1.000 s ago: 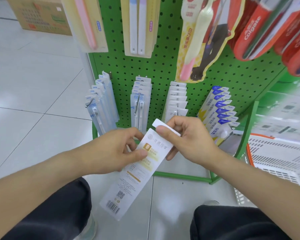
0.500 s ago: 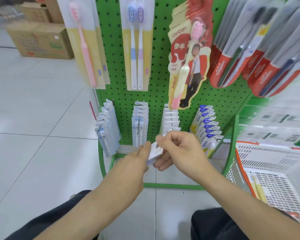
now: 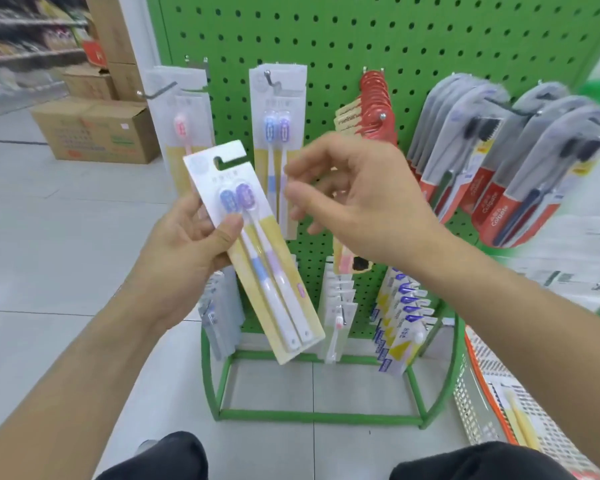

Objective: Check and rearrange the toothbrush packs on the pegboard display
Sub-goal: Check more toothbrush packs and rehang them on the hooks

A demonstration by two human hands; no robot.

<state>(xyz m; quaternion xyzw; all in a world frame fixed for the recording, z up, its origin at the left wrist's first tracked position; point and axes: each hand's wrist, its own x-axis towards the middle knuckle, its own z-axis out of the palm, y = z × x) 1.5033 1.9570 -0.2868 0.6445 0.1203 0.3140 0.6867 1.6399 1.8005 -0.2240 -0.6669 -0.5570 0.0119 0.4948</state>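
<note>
Before the green pegboard (image 3: 413,39), my left hand (image 3: 184,244) pinches the white-and-yellow two-brush toothbrush pack (image 3: 257,244) face-up so I can check it. My right hand (image 3: 364,199) hovers loosely spread, holding nothing, probably ready to rehang it on the matching hook (image 3: 269,79).

Cardboard boxes (image 3: 97,129) sit on the tiled floor (image 3: 49,258) well to the left of and beyond the left hand, blurred store shelves (image 3: 25,46) stand behind them, and a white mesh basket (image 3: 482,403) with an orange rim lies below the right forearm.
</note>
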